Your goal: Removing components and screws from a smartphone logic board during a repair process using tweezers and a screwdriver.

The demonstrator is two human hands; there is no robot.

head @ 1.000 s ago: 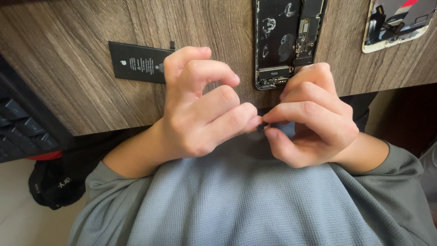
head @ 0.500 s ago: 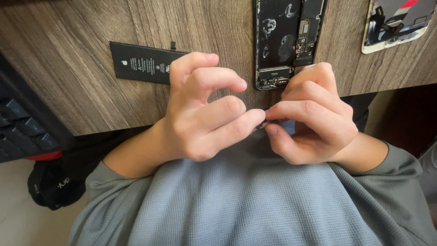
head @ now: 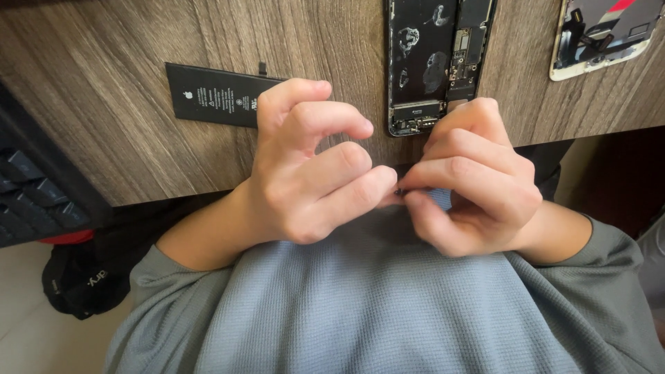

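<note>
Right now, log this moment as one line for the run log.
left hand: pinching tiny dark part | right hand: pinching same part | hands: over lap | wooden table: phone battery, opened phone chassis

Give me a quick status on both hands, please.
Left hand and right hand pinch one tiny dark part together. Opened phone, battery untouched on desk.

A phone repair bench: opened phone [head: 438, 66] and loose battery [head: 216, 95] on wood desk [head: 111, 149].

Lighting evenly and softly from above the wooden desk [head: 138, 131], casting faint shadows under its near edge. Glaring mildly off the opened phone [head: 433, 62] on the desk. Staying sharp centrally, darkening beneath the desk.
</note>
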